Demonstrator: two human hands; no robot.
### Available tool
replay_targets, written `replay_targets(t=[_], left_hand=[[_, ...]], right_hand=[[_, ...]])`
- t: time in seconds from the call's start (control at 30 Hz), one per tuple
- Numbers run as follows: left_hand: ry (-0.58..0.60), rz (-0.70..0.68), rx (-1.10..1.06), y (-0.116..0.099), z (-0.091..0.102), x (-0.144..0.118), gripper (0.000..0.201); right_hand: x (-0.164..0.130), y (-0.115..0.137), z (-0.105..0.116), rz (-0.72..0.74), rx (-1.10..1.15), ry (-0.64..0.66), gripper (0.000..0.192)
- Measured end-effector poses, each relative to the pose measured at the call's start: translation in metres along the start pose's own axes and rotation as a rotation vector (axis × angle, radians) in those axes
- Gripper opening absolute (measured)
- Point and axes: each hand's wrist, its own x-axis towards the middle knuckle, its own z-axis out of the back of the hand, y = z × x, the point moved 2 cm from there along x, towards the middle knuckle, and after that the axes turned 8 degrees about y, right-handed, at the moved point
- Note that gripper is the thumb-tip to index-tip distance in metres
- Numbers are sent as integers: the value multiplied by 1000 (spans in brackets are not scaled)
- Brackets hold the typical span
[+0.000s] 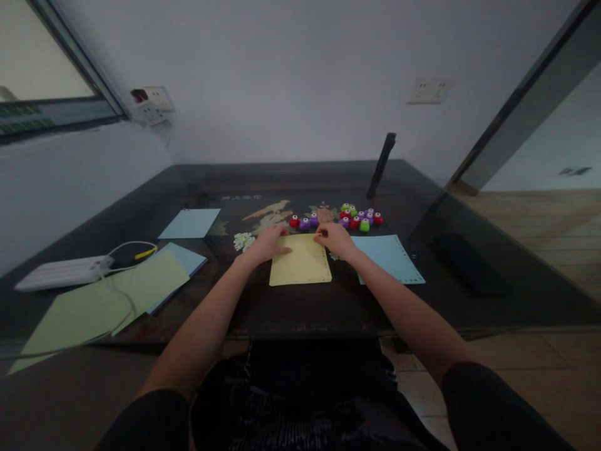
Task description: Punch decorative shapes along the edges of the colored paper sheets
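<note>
The yellow sheet (300,262) lies flat on the dark counter (328,307), right in front of the person. A row of small holes runs along its right edge and its near edge, while its left edge looks plain, so I judge the punching partly done. Both hands rest on its far edge. The left hand (268,244) lies flat with fingers spread on the far left corner. The right hand (334,239) is at the far right corner with fingers curled together; whether it pinches something small I cannot tell. Just beyond the hands stands a cluster of small coloured punches (350,218). A blue sheet (389,258) with a holed edge lies just beside on the right. On the left are green paper (98,300), another blue sheet (190,223) and a white power strip (63,272)
</note>
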Motion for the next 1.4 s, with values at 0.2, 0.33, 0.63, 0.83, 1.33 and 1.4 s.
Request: replay_targets(t=[0.2,0.33,0.63,0.83,1.33,1.4], left_hand=[[-1,19,-15,1,-1,1,38],[-3,14,-44,2,-1,1,40],[-97,59,-516,17,7,2,56],[151,-22,-1100,3,6,-1,43],[378,6,-1119,-6,-1,-11,32],[389,8,-1126,-9,0,-13,32]], right_hand=[[7,-12,-6,49,70,78,15],[6,-16,-8,50,244,146,10],[4,-18,4,-14,776,134,18],[7,-31,16,-34,891,-42,21],[9,-36,20,-11,1042,-210,34],[9,-37,20,-16,1040,-199,35]])
